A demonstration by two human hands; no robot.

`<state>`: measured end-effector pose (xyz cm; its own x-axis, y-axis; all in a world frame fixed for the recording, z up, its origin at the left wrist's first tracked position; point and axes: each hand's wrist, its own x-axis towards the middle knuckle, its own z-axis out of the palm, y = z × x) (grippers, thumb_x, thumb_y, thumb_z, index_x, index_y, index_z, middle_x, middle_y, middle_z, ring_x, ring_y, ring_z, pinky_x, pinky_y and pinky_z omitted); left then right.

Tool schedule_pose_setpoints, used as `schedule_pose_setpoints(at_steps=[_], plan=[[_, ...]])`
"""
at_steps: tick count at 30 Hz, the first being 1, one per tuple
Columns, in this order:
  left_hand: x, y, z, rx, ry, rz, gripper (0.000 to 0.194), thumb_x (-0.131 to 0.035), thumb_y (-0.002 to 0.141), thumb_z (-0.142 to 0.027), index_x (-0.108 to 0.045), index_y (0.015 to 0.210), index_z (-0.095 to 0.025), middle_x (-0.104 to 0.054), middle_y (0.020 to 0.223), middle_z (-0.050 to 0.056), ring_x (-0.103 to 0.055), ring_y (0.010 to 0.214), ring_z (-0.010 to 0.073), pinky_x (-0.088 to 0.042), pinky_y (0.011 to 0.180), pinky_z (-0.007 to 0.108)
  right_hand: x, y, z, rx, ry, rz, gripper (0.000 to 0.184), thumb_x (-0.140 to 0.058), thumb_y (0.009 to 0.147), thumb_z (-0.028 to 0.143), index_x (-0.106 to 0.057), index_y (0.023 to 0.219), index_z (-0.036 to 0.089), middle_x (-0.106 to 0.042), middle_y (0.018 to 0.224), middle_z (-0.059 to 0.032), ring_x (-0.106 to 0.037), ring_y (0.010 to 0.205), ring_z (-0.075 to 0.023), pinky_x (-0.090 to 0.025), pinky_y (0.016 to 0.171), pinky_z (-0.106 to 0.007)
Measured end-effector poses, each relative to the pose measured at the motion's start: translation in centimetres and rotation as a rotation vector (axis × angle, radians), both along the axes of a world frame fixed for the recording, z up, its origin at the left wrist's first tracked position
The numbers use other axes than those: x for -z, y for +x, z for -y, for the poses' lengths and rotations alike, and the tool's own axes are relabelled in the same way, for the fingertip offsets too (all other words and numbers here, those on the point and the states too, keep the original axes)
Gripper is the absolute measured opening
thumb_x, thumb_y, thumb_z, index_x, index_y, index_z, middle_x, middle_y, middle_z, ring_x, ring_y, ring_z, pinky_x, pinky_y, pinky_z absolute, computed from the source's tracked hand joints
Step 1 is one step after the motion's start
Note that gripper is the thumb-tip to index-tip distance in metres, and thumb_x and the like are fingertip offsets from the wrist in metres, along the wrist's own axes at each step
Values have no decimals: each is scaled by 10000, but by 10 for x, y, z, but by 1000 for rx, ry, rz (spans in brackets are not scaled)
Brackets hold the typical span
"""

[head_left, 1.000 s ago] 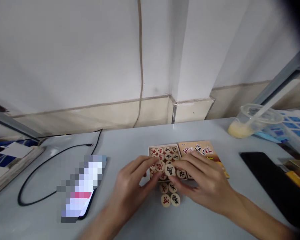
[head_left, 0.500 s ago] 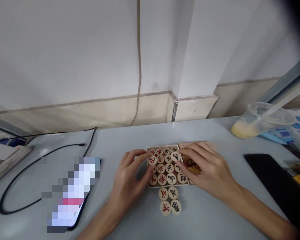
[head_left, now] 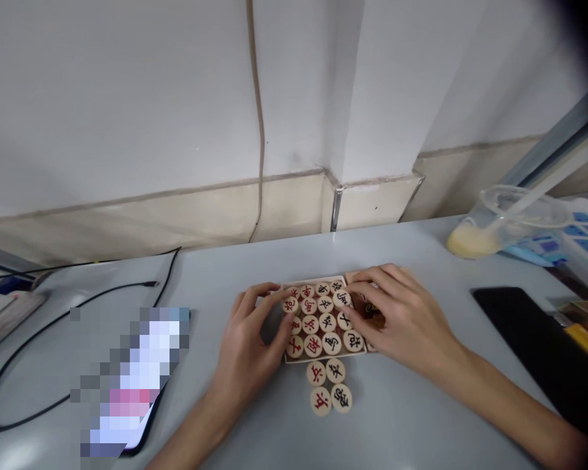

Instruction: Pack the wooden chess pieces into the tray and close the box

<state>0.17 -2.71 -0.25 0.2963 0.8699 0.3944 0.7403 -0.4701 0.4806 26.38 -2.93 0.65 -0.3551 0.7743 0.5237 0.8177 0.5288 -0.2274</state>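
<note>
A shallow open box on the desk holds rows of round xiangqi pieces, red characters on the left and black on the right. My left hand is at the box's left side, thumb and index finger closed on a red-marked xiangqi piece in the second row from the back. Over the right side reaches my right hand, its thumb and index finger pinching a black-marked xiangqi piece in that same row. Several loose pieces, among them a black-marked one, lie in front of the box.
Partly under my right hand, a box lid or second box part adjoins the box. A phone and black cable lie left. To the right are a black flat object and a clear plastic cup with yellowish contents.
Both held pieces have come down into the second row of the box, level with their neighbours. The whole view has shifted slightly. The loose pieces in front stay put.
</note>
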Motion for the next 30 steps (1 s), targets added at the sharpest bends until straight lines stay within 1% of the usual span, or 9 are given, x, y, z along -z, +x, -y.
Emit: schedule_pose_setpoints(at_steps=[5,10,13,16,19,21,23,26,30], plan=[[-4,-1,-1,15,36,-44,287,-586,961,-236,-659,1233,-289,-593,1347,59,-535,1239,276,-469,1017,499,-2,0,2,8,-25,-9,210,-635,924,337,-682,1069,193,-673,1052,-46,-564,951,-210,-475,852,-409],[-5,-2,-1,24,29,-43,229,-557,983,-239,-690,1164,-281,-621,1300,50,-539,1224,266,-478,996,474,-2,0,3,-27,-49,11,181,-596,950,301,-693,1066,202,-662,1048,-48,-552,951,-206,-460,848,-410],[-5,-1,-2,19,34,-76,256,-551,988,-242,-675,1206,-290,-610,1325,47,-541,1230,268,-461,998,482,-1,1,0,-30,-52,-12,171,-582,959,287,-698,1051,202,-662,1027,-48,-549,937,-203,-456,825,-400],[-12,-1,0,-26,64,-62,268,-544,995,-254,-663,1229,-305,-609,1331,42,-554,1216,270,-450,988,484,-4,0,0,-31,-22,-66,148,-585,956,256,-694,1034,193,-666,979,-43,-555,907,-192,-459,810,-385],[-27,1,11,-73,92,-5,211,-542,995,-267,-681,1152,-296,-648,1236,38,-590,1141,263,-457,927,453,-14,-5,12,-81,-37,-198,123,-588,947,209,-678,1030,198,-662,930,-30,-571,870,-169,-469,774,-347],[-36,2,24,-90,112,24,152,-548,989,-259,-681,1057,-283,-684,1099,26,-623,1033,248,-456,850,421,-20,-10,28,-132,-102,-287,110,-582,945,187,-665,1014,211,-649,869,-13,-579,820,-154,-468,734,-327],[-39,3,42,-83,130,28,96,-565,976,-236,-656,967,-268,-696,954,8,-635,903,228,-440,776,394,-20,-14,48,-159,-156,-315,87,-581,940,186,-653,970,225,-629,796,1,-578,767,-155,-464,707,-330],[-29,2,71,-31,118,-11,81,-588,954,-203,-615,896,-253,-686,831,-6,-615,775,205,-425,695,364,-9,-15,75,-132,-144,-278,63,-593,925,200,-639,925,243,-625,744,9,-593,711,-165,-452,646,-332],[-7,0,97,18,138,-99,49,-617,924,-194,-624,955,-232,-701,822,5,-616,717,186,-462,636,332,13,-12,98,-70,-174,-229,27,-625,898,254,-603,908,243,-616,726,10,-613,665,-171,-480,593,-323]])
